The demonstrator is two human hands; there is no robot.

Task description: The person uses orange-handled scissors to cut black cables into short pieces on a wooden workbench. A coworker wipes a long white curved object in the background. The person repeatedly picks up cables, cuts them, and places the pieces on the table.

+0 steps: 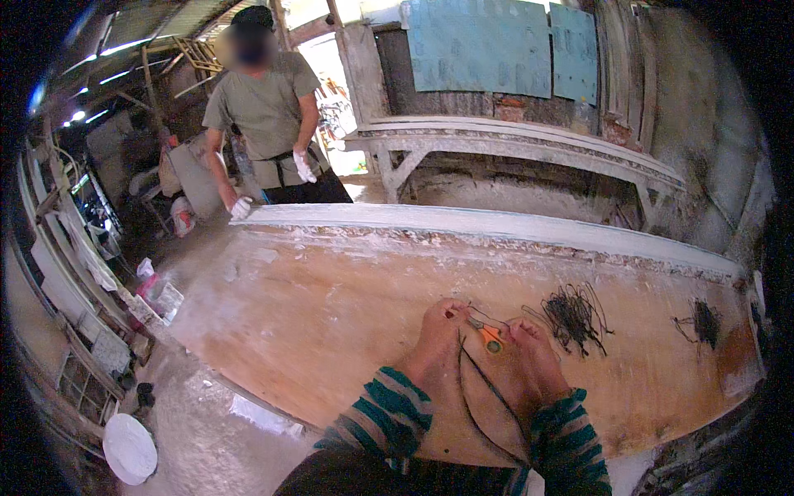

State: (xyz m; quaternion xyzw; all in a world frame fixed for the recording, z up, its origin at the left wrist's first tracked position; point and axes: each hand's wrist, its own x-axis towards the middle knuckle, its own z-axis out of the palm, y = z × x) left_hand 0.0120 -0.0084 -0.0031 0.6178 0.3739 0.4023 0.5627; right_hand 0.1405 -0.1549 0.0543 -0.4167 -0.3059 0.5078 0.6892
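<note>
My left hand (pixel 436 337) and my right hand (pixel 536 355) are close together over the brown tabletop, both with pinched fingers. A thin dark cord (pixel 490 319) runs between the fingertips of the two hands. From my left hand a longer length of the cord (pixel 465 388) hangs in a narrow loop toward my body. Scissors with orange handles (pixel 493 341) show between my hands, apparently lying on the table; their blades are partly hidden. To the right of my right hand lies a tangled pile of black cords (pixel 574 318).
A smaller black cord bundle (pixel 703 322) lies at the table's right end. Along the far edge runs a long white board (pixel 463 221), which a co-worker (pixel 265 107) touches with one whitened hand. Behind stands a whitish bench (pixel 521 136). A white round basin (pixel 130 448) is at lower left.
</note>
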